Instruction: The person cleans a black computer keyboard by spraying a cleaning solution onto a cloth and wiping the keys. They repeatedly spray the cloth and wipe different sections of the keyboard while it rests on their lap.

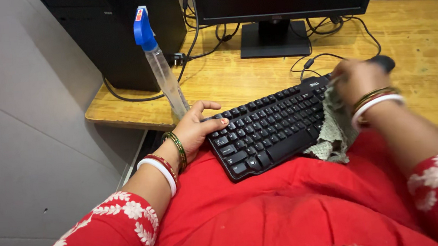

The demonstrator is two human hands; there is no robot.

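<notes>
Now the left hand [194, 130] grips the near-left end of the black keyboard [269, 129], whose long axis runs up-right toward the right hand [355, 79], bunched around a greenish cloth [333, 134] at the far end.

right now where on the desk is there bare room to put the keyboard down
Bare wood lies on the desk right of the monitor stand, and in a smaller patch between stand and spray bottle. It is crowded behind the stand with cables, and at the left corner by the computer tower.
</notes>
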